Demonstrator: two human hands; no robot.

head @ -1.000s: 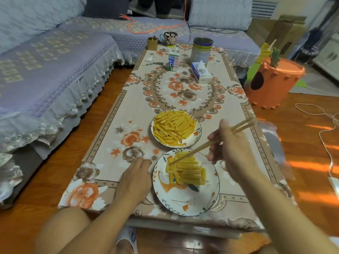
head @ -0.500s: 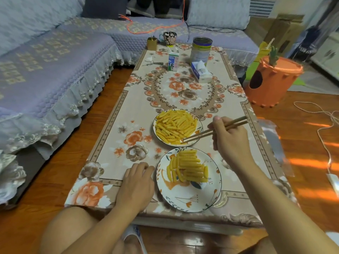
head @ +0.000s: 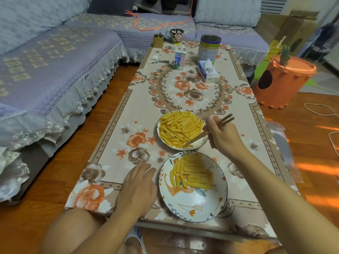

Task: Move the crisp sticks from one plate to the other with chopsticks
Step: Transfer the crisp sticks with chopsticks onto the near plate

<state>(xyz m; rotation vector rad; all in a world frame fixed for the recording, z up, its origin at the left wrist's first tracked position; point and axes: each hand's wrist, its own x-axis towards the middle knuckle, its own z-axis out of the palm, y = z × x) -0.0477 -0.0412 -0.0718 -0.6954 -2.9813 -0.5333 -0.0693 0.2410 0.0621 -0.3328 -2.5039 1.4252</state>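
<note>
**Chopstick tips in the far plate**

On the floral tablecloth [head: 113,143], two round glazed plates hold ridged yellow crisp sticks [head: 180,128]. The right hand [head: 224,137] grips wooden chopsticks [head: 207,132], tips among sticks at the far plate [head: 199,144]'s near edge. The left hand [head: 137,187] lies flat, fingers relaxed, just beside the near plate [head: 192,208].

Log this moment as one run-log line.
right hand grips chopsticks | tips at far plate sticks | left hand flat beside near plate
</note>
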